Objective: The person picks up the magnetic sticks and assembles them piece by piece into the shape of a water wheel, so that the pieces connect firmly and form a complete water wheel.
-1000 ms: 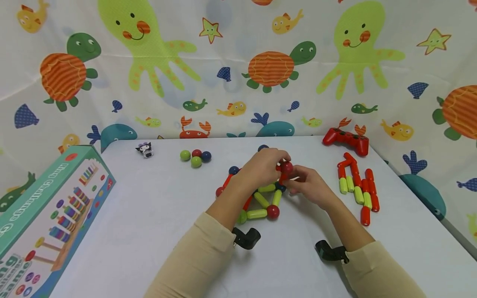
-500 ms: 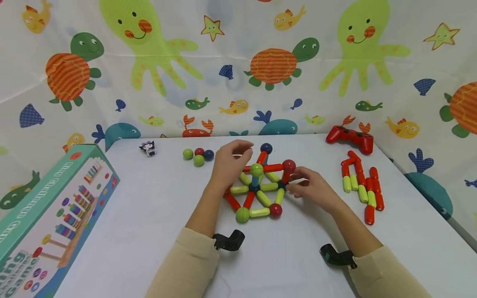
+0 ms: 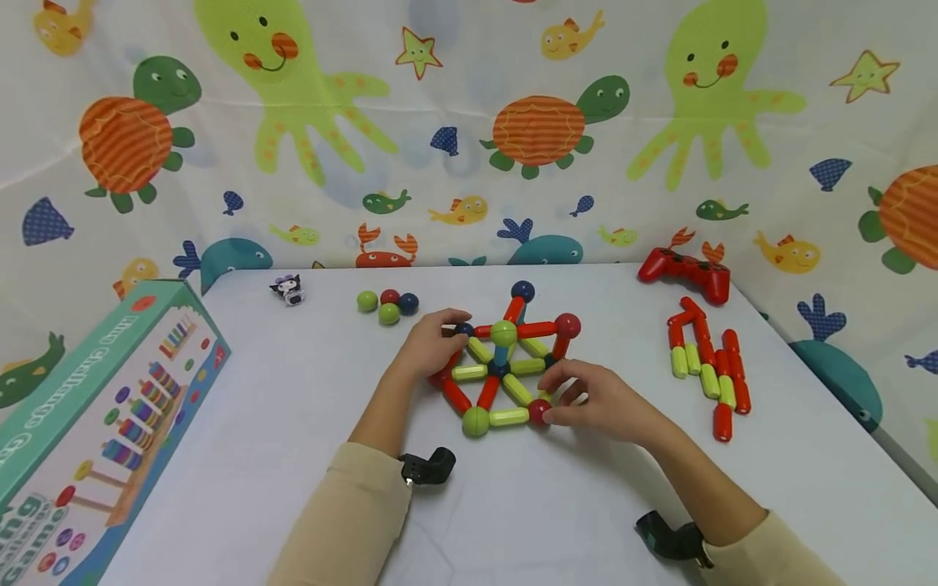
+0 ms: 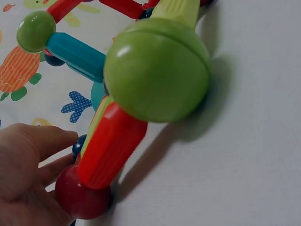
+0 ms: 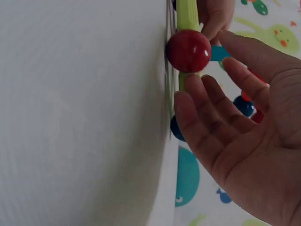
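A toy of balls and red, yellow-green and blue rods [image 3: 507, 417] stands mid-table, like a magnetic building set. It has a flat base of spokes and a raised part topped by a green ball [image 3: 504, 333]. At its left side my left hand [image 3: 434, 346] holds a dark blue ball [image 3: 465, 330] between thumb and fingers, beside a red ball [image 4: 83, 192]. My right hand [image 3: 597, 400] is at the front right corner, loosely bent fingers right at another red ball [image 5: 189, 51]. A green ball [image 4: 157, 70] forms the front corner.
Several loose balls [image 3: 389, 313] sit at the back left, near a small figurine [image 3: 288, 290]. Red and yellow-green rods [image 3: 721, 382] lie on the right, below a red game controller [image 3: 685, 274]. A game box [image 3: 110, 431] stands along the left edge. A sea-animal cloth hangs behind.
My left hand has gone from the top of the structure to its left side, onto the dark blue ball. The right hand has come down from the upper red ball to the front right one.
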A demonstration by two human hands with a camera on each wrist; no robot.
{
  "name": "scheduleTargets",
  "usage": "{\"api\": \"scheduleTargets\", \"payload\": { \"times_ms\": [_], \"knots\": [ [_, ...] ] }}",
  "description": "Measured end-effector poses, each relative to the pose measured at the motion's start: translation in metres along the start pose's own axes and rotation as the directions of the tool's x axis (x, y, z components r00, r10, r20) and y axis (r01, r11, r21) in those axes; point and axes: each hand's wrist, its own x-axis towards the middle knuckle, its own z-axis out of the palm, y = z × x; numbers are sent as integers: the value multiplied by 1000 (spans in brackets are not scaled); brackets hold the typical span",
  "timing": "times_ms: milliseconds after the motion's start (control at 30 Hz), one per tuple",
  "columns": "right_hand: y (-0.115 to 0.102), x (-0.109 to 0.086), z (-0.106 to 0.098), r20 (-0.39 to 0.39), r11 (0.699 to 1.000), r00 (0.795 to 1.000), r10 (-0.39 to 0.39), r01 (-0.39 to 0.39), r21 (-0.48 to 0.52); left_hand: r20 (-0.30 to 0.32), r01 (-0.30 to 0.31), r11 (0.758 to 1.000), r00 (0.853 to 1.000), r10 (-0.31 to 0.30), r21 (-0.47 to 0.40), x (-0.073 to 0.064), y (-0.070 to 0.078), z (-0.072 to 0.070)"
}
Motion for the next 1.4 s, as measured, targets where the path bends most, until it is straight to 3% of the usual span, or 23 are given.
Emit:
{"api": "scheduleTargets", "payload": {
  "times_ms": [200, 467, 733, 1033, 1167, 1267, 1333, 1400],
  "knots": [
    [-2, 3, 7, -1, 990, 998, -67, 66, -121, 8, 46, 998, 999, -46, 31, -3, -2, -2],
    [2, 7, -1, -42, 982, 999, -18, 10, -187, -10, 81, 995, 997, -81, 65, -12, -9, -11],
    [21, 16, -15, -77, 985, 991, 109, -118, -123, -29, 64, 997, 998, -62, 53, -27, -19, -18],
    [30, 29, -25, -142, 974, 966, 218, -223, -24, 4, 43, 991, 999, -44, 126, -36, -17, -24],
    [29, 28, -27, -138, 971, 962, 237, -231, 54, -73, 35, 990, 997, -25, 135, -40, -9, -21],
    [27, 26, -29, -141, 971, 961, 236, -227, 75, -185, -27, 996, 982, 43, 90, -44, 5, -16],
    [25, 24, -31, -154, 972, 960, 233, -225, 66, -233, -119, 991, 964, 130, 61, -47, 16, -12],
    [25, 21, -34, -173, 974, 958, 227, -223, 40, -252, -239, 970, 937, 244, 51, -49, 28, -7]
  ]
}}
